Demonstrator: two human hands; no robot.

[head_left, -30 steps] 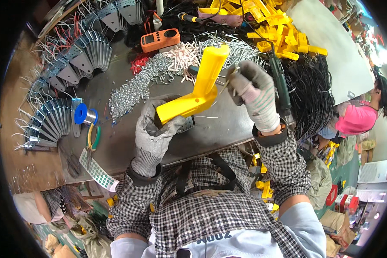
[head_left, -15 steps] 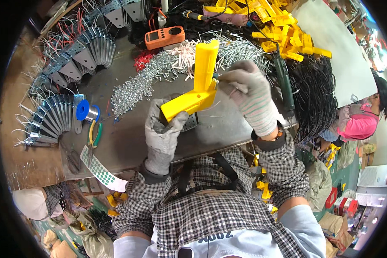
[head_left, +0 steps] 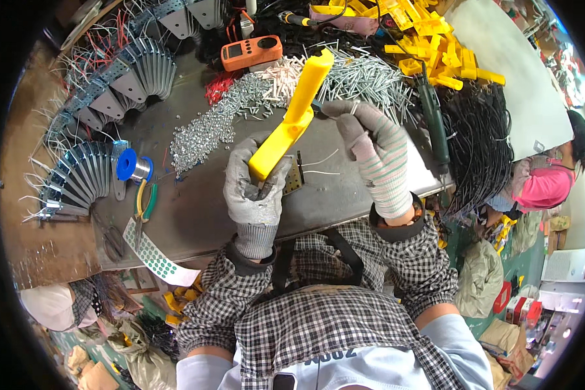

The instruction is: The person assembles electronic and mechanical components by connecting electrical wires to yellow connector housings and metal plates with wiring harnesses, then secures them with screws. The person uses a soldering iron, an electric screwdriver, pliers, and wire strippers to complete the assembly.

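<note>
My left hand (head_left: 257, 185), in a grey glove, is closed around the lower arm of a bent yellow plastic housing (head_left: 299, 123). The housing's other arm points up and away over the bench. Beside the left fingers, a perforated metal plate (head_left: 295, 177) with two thin white wires shows partly; whether the hand holds it too is hidden. My right hand (head_left: 377, 153), in a striped glove, has its fingertips pinched beside the housing's bend. A small dark piece (head_left: 316, 104) shows at those fingertips, too little of it to name.
Beyond the hands lie heaps of metal nuts (head_left: 198, 140), screws (head_left: 367, 81) and yellow housings (head_left: 445, 58). A green electric screwdriver (head_left: 433, 120) and black cables (head_left: 478, 143) are at right. Left are a solder spool (head_left: 134, 167), pliers (head_left: 145, 201) and metal brackets (head_left: 78, 175). A co-worker (head_left: 546, 179) sits far right.
The housing has tilted and turned so its edge faces me more. My right hand has turned its palm side into view, fingertips still by the bend. The white wires show more.
</note>
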